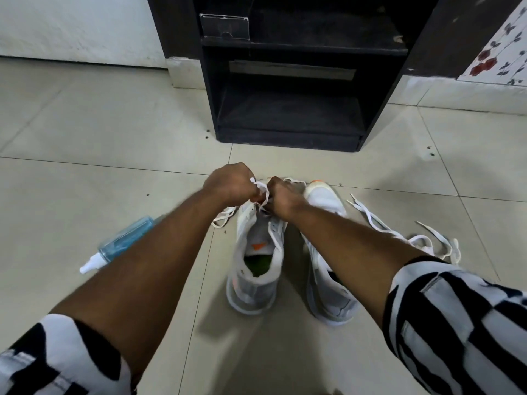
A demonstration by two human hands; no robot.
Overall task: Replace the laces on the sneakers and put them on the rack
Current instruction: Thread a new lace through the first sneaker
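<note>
Far left on the pale tiled floor, lying on its side: a clear blue spray bottle with a white nozzle, partly hidden behind the left forearm. Next along, reaching forward from a black-and-white patterned sleeve, the left hand, fingers curled and pinching a white lace above the front of the left sneaker. Directly opposite and almost touching it, the right hand, likewise curled tight on the same lace, knuckles up. More of that lace trailing onto the tiles just left of the shoe. Left sneaker standing upright on the floor, heel toward the camera, white and grey with an orange mark on the tongue and a green insole showing inside. Just beside it to the right, the right sneaker, also upright, toe pointing away, orange trim at the toe, largely crossed by the right forearm. Beyond both shoes, against the wall, a dark wooden rack with open shelves, a small clear box on an upper shelf; no shoe on it. Right of the pair, a loose tangle of white laces spread on the tiles, near the right elbow. Far right, a floral-print white fabric at the top corner
</note>
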